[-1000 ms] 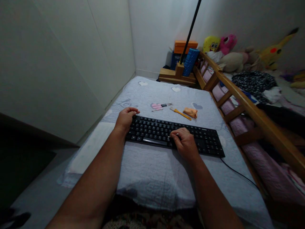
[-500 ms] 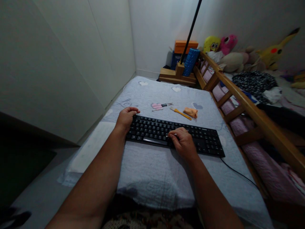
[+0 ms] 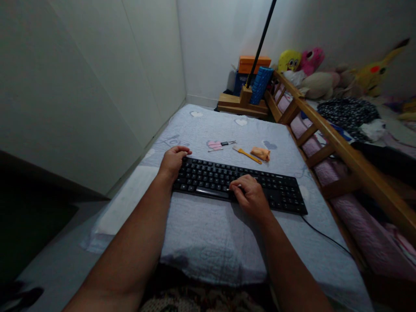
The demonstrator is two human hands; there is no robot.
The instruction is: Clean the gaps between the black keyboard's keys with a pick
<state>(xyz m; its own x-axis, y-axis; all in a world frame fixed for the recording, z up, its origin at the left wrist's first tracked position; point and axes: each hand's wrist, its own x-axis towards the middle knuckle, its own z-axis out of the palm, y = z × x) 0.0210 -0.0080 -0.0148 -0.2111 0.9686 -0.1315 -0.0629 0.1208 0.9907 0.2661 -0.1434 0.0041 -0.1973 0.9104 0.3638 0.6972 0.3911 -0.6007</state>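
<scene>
A black keyboard (image 3: 208,177) lies across the bed cover in front of me. My left hand (image 3: 172,164) grips its left end, with the fingers over the far corner. Over the keys right of the space bar, my right hand (image 3: 249,194) pinches a thin white cotton swab (image 3: 239,186), mostly hidden by the fingers. Beyond the keyboard lie a small dark-handled tool with metal tips (image 3: 227,143), another cotton swab (image 3: 216,150), a yellow-handled brush (image 3: 248,155) and a crumpled orange cloth (image 3: 260,153).
The keyboard cable (image 3: 326,236) runs off to the right. A wooden bed rail (image 3: 344,143) borders the right side, with plush toys (image 3: 289,60) behind it. A white cabinet wall (image 3: 107,86) stands at the left. At the back are a wooden stand (image 3: 242,104) and a blue roller (image 3: 261,86).
My right hand stays over the same keys with the swab, its fingers shifted very slightly. My left hand keeps its hold on the keyboard. The view has moved a touch.
</scene>
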